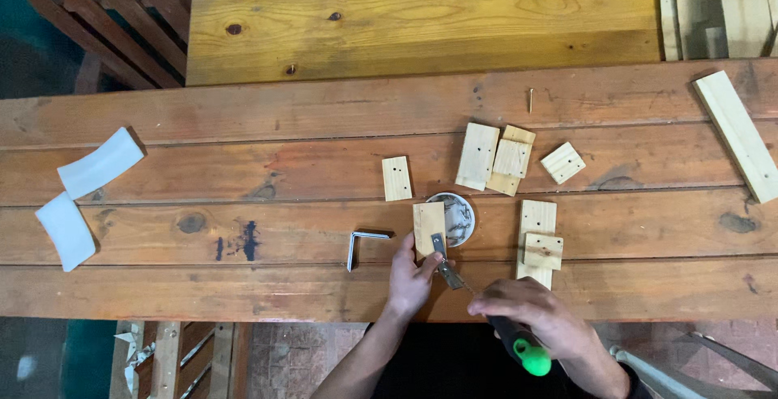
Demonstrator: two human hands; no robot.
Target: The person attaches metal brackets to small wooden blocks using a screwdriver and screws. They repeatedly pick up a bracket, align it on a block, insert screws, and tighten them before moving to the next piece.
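**Bench stock, counted**

Left hand (410, 276): fingers closed round the near end of one small block (429, 229), thumb pressing a metal bracket (438, 245) flat onto it. Block lying on the bench (243, 285), just left of the dish, overlapping its rim.

Right hand (531, 308): fingers wrapped tight on one screwdriver (519, 342), black grip with green butt; shaft angled up-left, tip at the bracket's near end.

One round dish (458, 217), holding small metal pieces too blurred to count.

Loose blocks: one (396, 178) left of the dish; three stacked, overlapping (496, 158) beyond it; one tilted with two holes (562, 162); two stacked (537, 241) right of the dish. Eight blocks in all, the held one included.

One angle bracket (365, 241), well left of the left hand.

One screw (531, 100), alone, far side.

One long slat (739, 133), right edge.

Two white curved pieces (85, 192), far left.
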